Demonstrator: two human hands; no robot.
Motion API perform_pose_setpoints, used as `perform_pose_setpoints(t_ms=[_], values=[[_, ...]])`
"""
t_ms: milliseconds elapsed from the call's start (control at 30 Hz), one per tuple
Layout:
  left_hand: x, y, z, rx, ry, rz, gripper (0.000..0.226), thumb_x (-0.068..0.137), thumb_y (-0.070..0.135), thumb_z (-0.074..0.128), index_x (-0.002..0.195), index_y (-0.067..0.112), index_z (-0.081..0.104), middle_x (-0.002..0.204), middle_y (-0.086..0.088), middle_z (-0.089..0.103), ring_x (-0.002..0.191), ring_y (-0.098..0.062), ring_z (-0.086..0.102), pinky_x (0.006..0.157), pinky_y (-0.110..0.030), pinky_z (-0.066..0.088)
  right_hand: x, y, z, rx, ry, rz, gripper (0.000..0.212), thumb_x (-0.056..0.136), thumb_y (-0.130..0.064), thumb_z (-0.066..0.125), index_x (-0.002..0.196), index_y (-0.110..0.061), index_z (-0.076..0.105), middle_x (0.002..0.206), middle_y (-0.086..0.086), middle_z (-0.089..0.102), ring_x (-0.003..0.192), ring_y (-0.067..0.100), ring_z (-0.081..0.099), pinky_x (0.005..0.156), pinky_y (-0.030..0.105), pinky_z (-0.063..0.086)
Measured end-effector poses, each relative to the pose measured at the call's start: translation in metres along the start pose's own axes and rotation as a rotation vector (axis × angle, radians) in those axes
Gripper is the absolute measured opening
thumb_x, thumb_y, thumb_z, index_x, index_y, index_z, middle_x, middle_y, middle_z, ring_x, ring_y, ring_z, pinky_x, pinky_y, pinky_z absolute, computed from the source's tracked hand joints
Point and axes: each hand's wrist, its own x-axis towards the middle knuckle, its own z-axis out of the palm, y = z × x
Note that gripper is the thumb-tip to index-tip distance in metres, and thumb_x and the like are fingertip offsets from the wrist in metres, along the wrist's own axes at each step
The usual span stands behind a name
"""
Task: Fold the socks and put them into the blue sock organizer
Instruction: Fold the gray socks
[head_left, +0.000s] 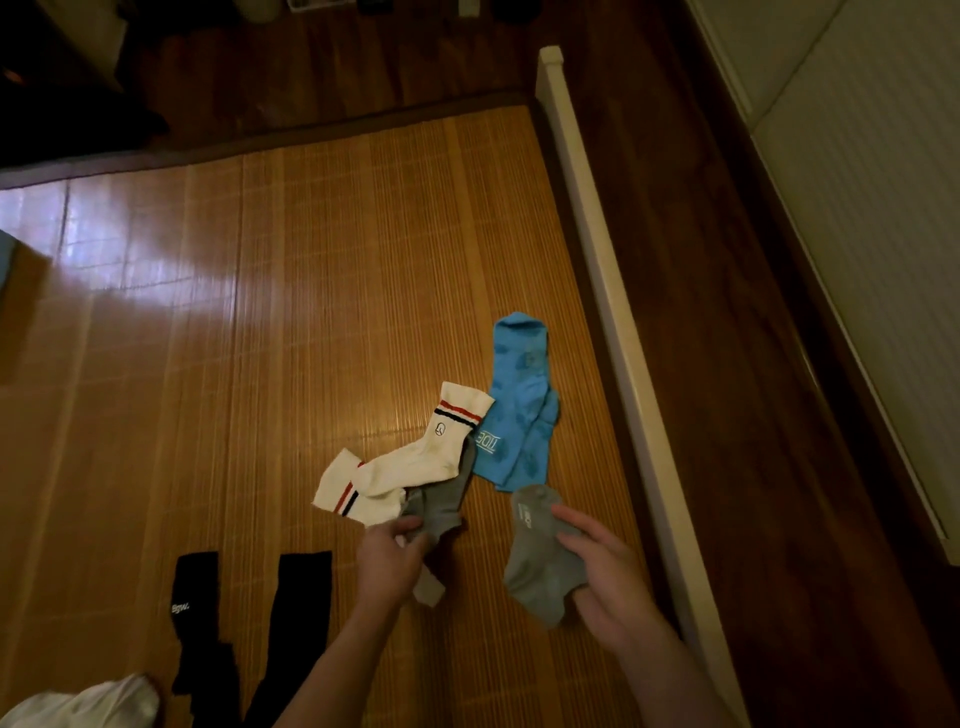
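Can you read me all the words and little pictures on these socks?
"TIDE": white letters on the blue sock, turned sideways.
Black sock: a small white script word, too blurred to read.
White striped sock: a small round emblem, no letters.
Grey sock in the right hand: a pale mark, too blurred to read.

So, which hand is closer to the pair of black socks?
Left. The left hand, gripping a grey sock, is just to the right of the black socks. The right hand holds the other grey sock farther to the right.
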Motion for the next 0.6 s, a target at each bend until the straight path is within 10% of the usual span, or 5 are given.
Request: perform_pose_setpoints(t_ms=[267, 467, 600], values=[[-0.072, 0.03, -0.021, -0.522, -0.004, 0.236, 0.032, 0.094, 0.001, 0.065, 0.113, 0.023, 0.076, 0.113, 0.003, 0.074, 0.101, -0.01, 0.074, 0.08, -0.028, 0.062, -0.021, -0.012, 0.011, 0.141, -0.121, 0.045, 0.041, 0.09, 0.002, 0.045, 0.121, -0.005, 0.071, 0.13, 0.018, 0.066, 0.123, 0.035, 0.06, 0.087, 0.044, 0.056], [-0.094, 0.027, -0.039, -0.251, 0.132, 0.467, 0.039, 0.085, -0.007, 0.074, 0.11, 0.023, 0.072, 0.112, 0.005, 0.067, 0.101, -0.001, 0.069, 0.083, -0.012, 0.056, -0.04, -0.003, 0.043, 0.14, -0.285, -0.014, 0.061, 0.077, 0.014, 0.042, 0.127, -0.009, 0.068, 0.129, 0.013, 0.068, 0.122, 0.032, 0.063, 0.097, 0.046, 0.056], [-0.096, 0.014, -0.057, -0.143, 0.359, 0.563, 0.028, 0.08, 0.005, 0.084, 0.094, 0.026, 0.073, 0.098, 0.014, 0.067, 0.094, 0.003, 0.065, 0.078, -0.025, 0.061, -0.052, 0.006, 0.052, 0.02, -0.38, -0.025, 0.065, 0.08, 0.022, 0.039, 0.125, -0.016, 0.068, 0.125, 0.005, 0.072, 0.117, 0.024, 0.068, 0.089, 0.036, 0.059]])
